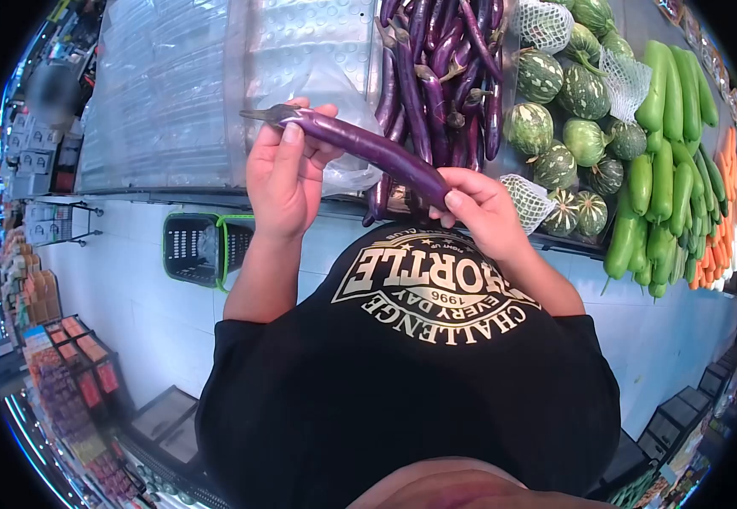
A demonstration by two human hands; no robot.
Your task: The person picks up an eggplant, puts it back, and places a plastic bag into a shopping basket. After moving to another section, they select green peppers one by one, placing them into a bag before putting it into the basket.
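A long purple eggplant (368, 146) is held up in front of my chest, slanting down to the right. My left hand (288, 174) grips it near the stem end, the thumb lying on top. At the other end, my right hand (480, 208) pinches the rounded tip between thumb and fingers. Behind the eggplant, a clear plastic bag (334, 93) lies on the stand, partly covered by my left hand. A pile of more eggplants (445, 76) lies just beyond my right hand.
Striped green squashes (585, 92), some in white foam nets, sit right of the eggplants. Farther right are long green gourds (658, 93) and carrots (714, 237). A plastic-covered section (165, 93) spans the left. On the floor stands a black and green shopping basket (194, 254).
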